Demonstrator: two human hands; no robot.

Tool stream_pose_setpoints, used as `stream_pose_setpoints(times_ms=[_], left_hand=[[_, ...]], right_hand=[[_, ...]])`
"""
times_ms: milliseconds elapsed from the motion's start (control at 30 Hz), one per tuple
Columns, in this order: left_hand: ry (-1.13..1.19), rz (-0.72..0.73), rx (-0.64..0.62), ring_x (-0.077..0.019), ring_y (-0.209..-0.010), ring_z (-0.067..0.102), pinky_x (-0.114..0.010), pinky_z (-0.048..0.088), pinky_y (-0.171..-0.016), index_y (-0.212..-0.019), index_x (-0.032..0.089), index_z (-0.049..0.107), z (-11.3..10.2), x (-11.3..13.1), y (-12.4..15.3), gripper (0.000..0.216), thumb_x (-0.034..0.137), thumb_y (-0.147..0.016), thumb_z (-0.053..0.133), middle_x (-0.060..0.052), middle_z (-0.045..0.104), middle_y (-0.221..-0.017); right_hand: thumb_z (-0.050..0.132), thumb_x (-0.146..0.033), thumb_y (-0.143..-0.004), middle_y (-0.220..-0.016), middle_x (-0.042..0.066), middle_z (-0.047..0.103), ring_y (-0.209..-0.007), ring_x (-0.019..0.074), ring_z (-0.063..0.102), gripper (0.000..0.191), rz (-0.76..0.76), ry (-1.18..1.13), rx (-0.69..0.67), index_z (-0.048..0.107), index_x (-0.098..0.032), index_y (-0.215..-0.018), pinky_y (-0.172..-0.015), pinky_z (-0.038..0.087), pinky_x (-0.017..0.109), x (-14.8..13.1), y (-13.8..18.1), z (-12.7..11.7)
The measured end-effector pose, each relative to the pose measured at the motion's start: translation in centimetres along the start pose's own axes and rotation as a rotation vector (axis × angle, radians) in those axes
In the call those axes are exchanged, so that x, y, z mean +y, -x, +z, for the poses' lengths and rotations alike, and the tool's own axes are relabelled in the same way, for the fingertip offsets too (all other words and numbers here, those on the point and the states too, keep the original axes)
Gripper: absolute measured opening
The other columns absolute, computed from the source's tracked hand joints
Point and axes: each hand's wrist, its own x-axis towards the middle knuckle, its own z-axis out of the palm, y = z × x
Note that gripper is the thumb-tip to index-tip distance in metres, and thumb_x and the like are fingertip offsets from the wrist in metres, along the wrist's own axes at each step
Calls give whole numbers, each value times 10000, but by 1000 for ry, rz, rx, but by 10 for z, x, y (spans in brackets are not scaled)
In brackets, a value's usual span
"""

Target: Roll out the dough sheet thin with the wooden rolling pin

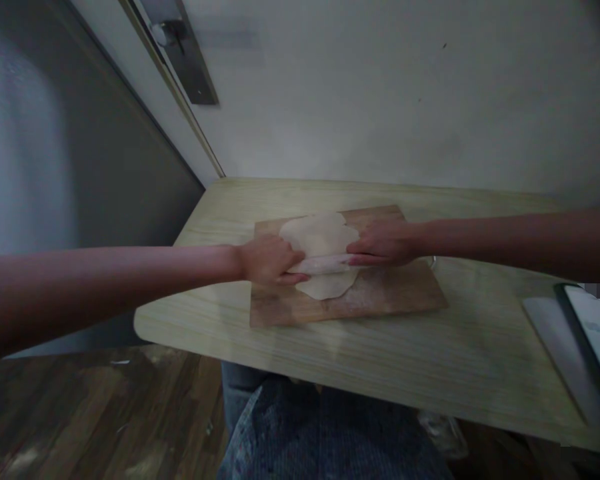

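Observation:
A flat, pale sheet of dough [320,230] with an uneven edge lies on a brown wooden board [280,313]. Across its middle runs a short whitish rolling pin [326,265], dusted with what looks like flour. My left hand [270,259] is closed around the pin's left end, thumb and fingers on either side of it. At the other end my right hand [380,243] grips the pin, its fingers pointing inward. Both pin ends are hidden by the hands. Some white powder [357,297] is spread on the board in front of the dough.
The board rests on a light wood-grain table [205,317] against a white wall [370,100]. At the right edge lies a dark-rimmed tablet or clipboard [595,333]. A door lock plate [187,53] is at the upper left. My lap in jeans [320,433] is below the table edge.

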Motion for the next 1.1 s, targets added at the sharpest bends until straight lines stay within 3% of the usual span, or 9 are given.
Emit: stream_pose_setpoints(times_ms=[400,833,1100], left_hand=[[104,7,61,-163,-488,531,-252,237,-431,-733,164,546,4,-1,2,401,491,-828,334,-39,576,-535],[192,14,84,-155,-477,534,-255,278,-426,-745,171,478,11,4,5,281,430,-815,394,-25,606,-581],[210,48,158,-161,-458,519,-275,309,-422,-736,176,448,15,6,6,282,417,-839,346,-17,571,-559]], right_hand=[[227,-450,-870,-521,19,536,-440,103,373,480,24,-148,65,579,-163,-713,-475,179,268,-3,3,2],[310,-470,-844,-553,40,578,-470,120,422,411,95,-183,82,564,-179,-701,-483,168,287,-11,7,0],[295,-480,-841,-535,43,586,-459,141,464,416,64,-174,116,563,-182,-730,-482,180,292,-12,8,7]])
